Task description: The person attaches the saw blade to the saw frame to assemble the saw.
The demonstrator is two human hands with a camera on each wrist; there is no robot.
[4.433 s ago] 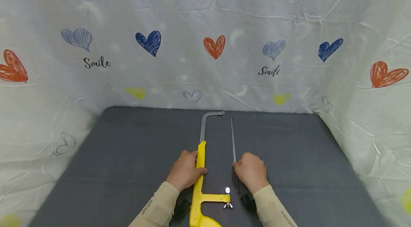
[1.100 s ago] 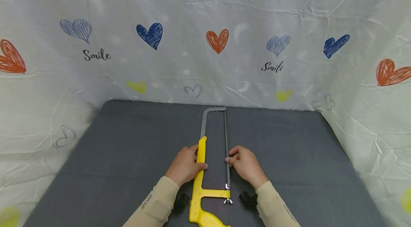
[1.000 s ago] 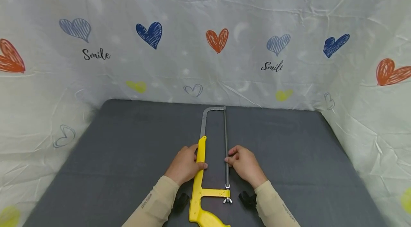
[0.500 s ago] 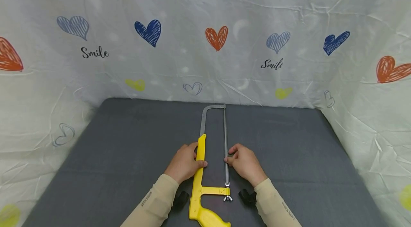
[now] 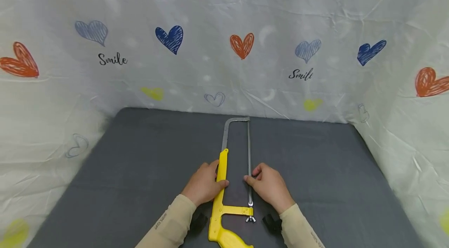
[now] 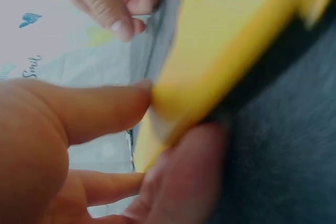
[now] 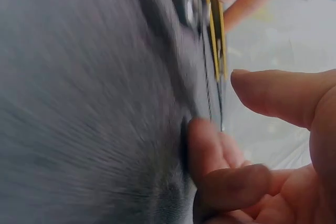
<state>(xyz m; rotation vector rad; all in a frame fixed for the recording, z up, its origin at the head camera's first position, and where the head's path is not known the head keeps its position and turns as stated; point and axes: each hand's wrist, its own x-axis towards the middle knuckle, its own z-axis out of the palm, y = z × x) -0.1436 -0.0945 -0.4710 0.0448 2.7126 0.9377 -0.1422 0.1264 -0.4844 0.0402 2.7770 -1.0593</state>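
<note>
Across goes the blade [image 5: 249, 146] since earlier, now pointing away along the saw [image 5: 223, 162]'s right side on the worktop [image 5: 158, 154]; left hand [image 5: 203, 185] grips the saw, right hand [image 5: 272, 187], nearer the blade, loose, holding nothing.

The saw [image 5: 222, 166] had a smooth, glossy handle [image 5: 229, 237], a dull metal bow [image 5: 225, 134], a shinier metal blade [image 5: 249, 142] and wing nut [image 5: 250, 219]. The desk [image 5: 168, 150] wore matt cloth; the curtain [image 5: 196, 72] looked creased, faintly glossy.

Heart-printed pale cloth [image 5: 207, 14] behind grey tabletop [image 5: 168, 146]
</note>
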